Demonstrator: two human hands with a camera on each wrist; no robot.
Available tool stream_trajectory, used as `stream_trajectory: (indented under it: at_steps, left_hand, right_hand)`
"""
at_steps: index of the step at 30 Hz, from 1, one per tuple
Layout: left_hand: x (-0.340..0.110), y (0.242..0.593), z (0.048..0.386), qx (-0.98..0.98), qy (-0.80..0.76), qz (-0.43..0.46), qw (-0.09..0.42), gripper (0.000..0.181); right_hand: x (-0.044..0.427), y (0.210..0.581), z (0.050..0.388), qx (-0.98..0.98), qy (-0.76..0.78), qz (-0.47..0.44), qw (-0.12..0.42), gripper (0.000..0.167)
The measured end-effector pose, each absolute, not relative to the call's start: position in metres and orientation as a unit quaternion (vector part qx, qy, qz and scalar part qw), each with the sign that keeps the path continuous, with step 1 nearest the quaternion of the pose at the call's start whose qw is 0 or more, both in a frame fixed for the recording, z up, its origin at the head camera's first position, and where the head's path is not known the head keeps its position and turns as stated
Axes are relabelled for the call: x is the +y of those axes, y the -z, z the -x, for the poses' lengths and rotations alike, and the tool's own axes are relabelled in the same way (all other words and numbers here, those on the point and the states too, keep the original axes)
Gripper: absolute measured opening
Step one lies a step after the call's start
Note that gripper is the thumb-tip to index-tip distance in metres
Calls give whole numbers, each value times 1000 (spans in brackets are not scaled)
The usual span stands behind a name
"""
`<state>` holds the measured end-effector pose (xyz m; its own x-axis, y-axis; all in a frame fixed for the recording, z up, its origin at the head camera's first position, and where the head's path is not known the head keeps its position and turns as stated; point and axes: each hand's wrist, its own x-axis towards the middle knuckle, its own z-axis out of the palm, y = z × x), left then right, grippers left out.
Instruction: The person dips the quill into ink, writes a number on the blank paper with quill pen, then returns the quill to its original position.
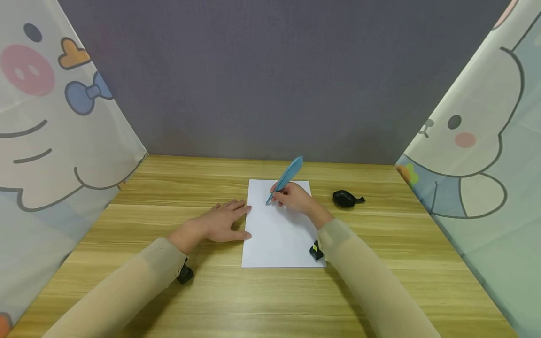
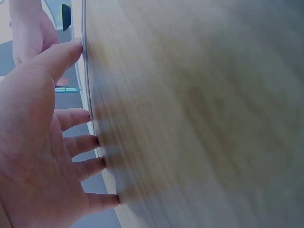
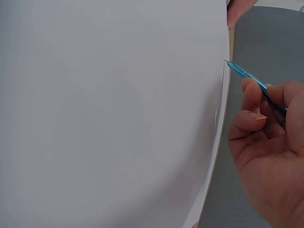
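A sheet of white paper lies on the wooden table in front of me. My right hand pinches a blue feather-shaped pen over the upper part of the sheet, the feather end slanting up and away. In the right wrist view the pen's tip is at the paper's surface; whether it touches, I cannot tell. My left hand lies with spread fingers at the sheet's left edge, thumb and index fingertip on the paper's border. The left wrist view shows these fingers fairly straight, holding nothing.
A small black rounded object with a short tail lies on the table right of the paper. A dark grey panel stands behind the table. Cartoon-printed cloths hang on both sides.
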<state>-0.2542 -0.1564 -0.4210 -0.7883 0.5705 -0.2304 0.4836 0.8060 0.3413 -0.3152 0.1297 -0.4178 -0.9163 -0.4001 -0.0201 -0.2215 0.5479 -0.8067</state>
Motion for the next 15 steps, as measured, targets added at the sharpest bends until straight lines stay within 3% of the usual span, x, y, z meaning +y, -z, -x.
stream_trajectory:
  at_steps: [15]
  left_hand:
    - [-158,421,255,936,-134,-282,163,96]
  right_hand:
    - [125,416,307,865,436,218,115,27]
